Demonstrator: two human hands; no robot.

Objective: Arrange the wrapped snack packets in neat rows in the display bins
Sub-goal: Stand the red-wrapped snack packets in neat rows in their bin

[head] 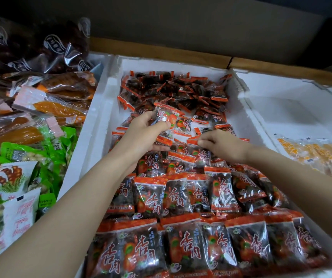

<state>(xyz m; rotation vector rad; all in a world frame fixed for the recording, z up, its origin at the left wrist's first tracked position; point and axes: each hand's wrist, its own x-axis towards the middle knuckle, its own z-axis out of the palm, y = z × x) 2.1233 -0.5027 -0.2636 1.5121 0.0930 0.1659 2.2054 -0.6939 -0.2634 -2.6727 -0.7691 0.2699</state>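
A white foam bin (101, 109) holds red-and-clear snack packets. Neat overlapping rows of packets (183, 197) fill its near half, and a loose heap (173, 89) lies at its far end. My left hand (141, 137) hovers over the bin's middle, shut on a small bunch of packets (167, 117) held above the rows. My right hand (223, 145) rests palm down on the farthest row, its fingertips pinching the orange top edge of a packet (193, 142) there.
To the left lie mixed snacks: orange dried-fruit packs (50, 107), green packs (30, 151), white packs (18, 215) and dark bags (30, 43). A second foam bin (293, 109) on the right holds yellow packets (317, 155) at its near side. A wooden ledge (161, 51) runs behind.
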